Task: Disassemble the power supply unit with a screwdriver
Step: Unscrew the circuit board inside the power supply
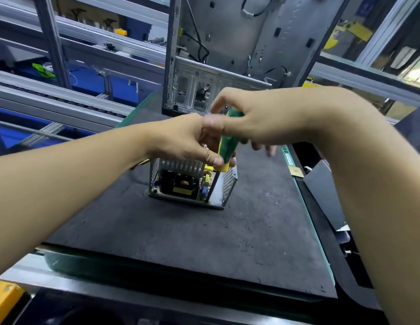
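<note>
The big dark work mat (180, 231) fills the middle and bottom of the frame, scuffed and speckled, with a green edge showing along its right side. Up at top centre stands an open grey computer case (227, 43), bare metal inside, a few black cables hanging in it. Aluminium frame rails (40, 90) run across the upper left, with blue bins behind them. Both forearms come in from the lower corners and meet in the centre. The right hand (258, 123) is wrapped over the top of the screwdriver (227, 146) and grips the upper handle, index finger lifted, lower fingers loose and blurred. The left hand (180, 139) pinches the lower end of that green handle, thumb right at the yellow collar. Just below the hands sits the power supply unit (180, 187), centre frame on the mat, its cover off, mesh walls at the sides, heatsink fins at the back, coils and capacitors on show. The screwdriver stands nearly upright, its dark shaft running down inside the unit's right side, and the tip touches the near right corner of the board. A yellow block (4, 299) peeks in at bottom left.
</note>
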`<state>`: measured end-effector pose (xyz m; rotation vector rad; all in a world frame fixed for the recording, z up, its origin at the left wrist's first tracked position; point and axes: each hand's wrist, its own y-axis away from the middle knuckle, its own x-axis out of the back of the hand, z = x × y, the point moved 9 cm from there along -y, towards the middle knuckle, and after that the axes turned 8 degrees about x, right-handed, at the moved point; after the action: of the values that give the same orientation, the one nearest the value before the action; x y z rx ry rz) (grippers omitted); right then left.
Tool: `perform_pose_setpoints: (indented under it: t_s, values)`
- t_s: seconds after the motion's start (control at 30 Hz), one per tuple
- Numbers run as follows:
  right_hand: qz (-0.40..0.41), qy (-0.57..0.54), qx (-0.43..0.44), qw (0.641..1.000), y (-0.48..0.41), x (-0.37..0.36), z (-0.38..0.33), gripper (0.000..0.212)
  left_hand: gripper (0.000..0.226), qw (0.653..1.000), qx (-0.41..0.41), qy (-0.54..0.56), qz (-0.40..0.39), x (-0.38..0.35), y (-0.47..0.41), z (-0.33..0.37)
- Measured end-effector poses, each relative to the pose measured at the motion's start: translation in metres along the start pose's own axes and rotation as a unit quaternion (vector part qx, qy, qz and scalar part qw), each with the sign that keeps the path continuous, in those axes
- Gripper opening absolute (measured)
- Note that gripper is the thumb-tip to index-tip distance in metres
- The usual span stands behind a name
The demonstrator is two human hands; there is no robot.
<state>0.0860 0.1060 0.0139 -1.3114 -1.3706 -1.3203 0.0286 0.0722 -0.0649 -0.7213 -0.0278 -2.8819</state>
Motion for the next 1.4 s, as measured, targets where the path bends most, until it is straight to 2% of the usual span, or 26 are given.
perform_pose_setpoints:
  t_s: [0.07, 0.13, 0.2, 0.3, 0.43, 0.47, 0.57, 0.6, 0.7, 0.83, 0.93, 1.0, 1.07, 1.1, 1.13, 1.2, 1.27, 1.33, 1.4]
  values:
    - [0.031, 0.066, -0.039, 0.997, -0.004, 0.008, 0.004, 0.072, 0.026, 0.998, -0.013, -0.053, 0.032, 0.002, 0.0, 0.004]
    - [0.069, 0.107, -0.038, 0.991, -0.008, 0.016, 0.004, 0.061, 0.044, 0.995, -0.014, -0.085, 0.056, 0.002, -0.001, 0.006]
    - [0.066, 0.098, -0.001, 0.993, -0.01, 0.013, -0.003, 0.041, 0.059, 0.995, -0.019, -0.073, 0.06, 0.005, 0.0, 0.006]
    - [0.015, 0.048, 0.058, 0.997, -0.004, 0.006, -0.015, 0.008, 0.041, 1.0, -0.019, 0.0, 0.0, 0.003, 0.004, 0.004]
    - [0.006, 0.024, 0.059, 0.998, 0.003, 0.004, -0.013, 0.007, 0.032, 0.999, -0.008, 0.028, -0.035, -0.001, 0.001, -0.002]
    - [0.009, 0.018, 0.045, 0.999, 0.004, 0.003, -0.012, 0.013, 0.031, 0.999, -0.003, 0.028, -0.03, -0.001, 0.001, -0.003]
    - [0.04, 0.025, -0.02, 0.999, 0.003, 0.004, -0.007, 0.065, 0.038, 0.999, 0.0, -0.034, 0.027, 0.002, -0.001, -0.001]
    - [0.064, 0.054, -0.033, 0.996, 0.0, 0.008, -0.006, 0.069, 0.047, 0.996, 0.002, -0.073, 0.05, 0.004, -0.002, -0.001]
    - [0.095, 0.108, -0.01, 0.99, -0.005, 0.014, -0.011, 0.049, 0.068, 0.996, 0.001, -0.067, 0.057, 0.004, -0.001, 0.0]
    - [0.013, 0.079, 0.017, 0.997, 0.003, 0.009, -0.017, 0.017, 0.043, 1.0, -0.01, 0.007, -0.017, -0.001, 0.004, 0.001]
    - [0.007, 0.065, 0.012, 0.998, 0.006, 0.007, -0.014, 0.013, 0.031, 0.999, -0.012, 0.038, -0.02, -0.002, 0.002, -0.002]
    - [0.004, 0.058, -0.006, 0.998, 0.006, 0.005, -0.01, 0.024, 0.032, 1.0, -0.013, 0.015, -0.004, -0.002, 0.002, 0.0]
    - [0.015, 0.05, -0.041, 0.998, 0.005, 0.006, -0.006, 0.059, 0.034, 1.0, -0.014, -0.025, 0.013, -0.002, 0.001, 0.003]
    - [0.034, 0.063, -0.057, 0.996, 0.004, 0.008, -0.005, 0.069, 0.028, 0.999, -0.014, -0.045, 0.021, -0.001, 0.0, 0.004]
    - [0.06, 0.087, -0.059, 0.993, 0.001, 0.012, -0.005, 0.07, 0.024, 0.997, -0.014, -0.066, 0.027, -0.001, 0.0, 0.005]
    - [0.098, 0.128, -0.024, 0.987, -0.004, 0.016, -0.01, 0.056, 0.029, 0.996, -0.011, -0.082, 0.029, -0.002, 0.0, 0.004]
    - [0.067, 0.122, 0.024, 0.99, -0.006, 0.011, -0.017, 0.031, 0.037, 0.997, -0.014, -0.064, 0.029, -0.002, 0.001, 0.005]
    - [0.024, 0.079, 0.058, 0.995, -0.002, 0.009, -0.024, 0.003, 0.035, 0.999, -0.014, -0.03, -0.004, -0.003, 0.003, 0.005]
    - [0.006, 0.066, 0.075, 0.995, 0.001, 0.008, -0.027, 0.016, 0.037, 0.999, -0.012, -0.02, -0.035, -0.004, 0.004, 0.004]
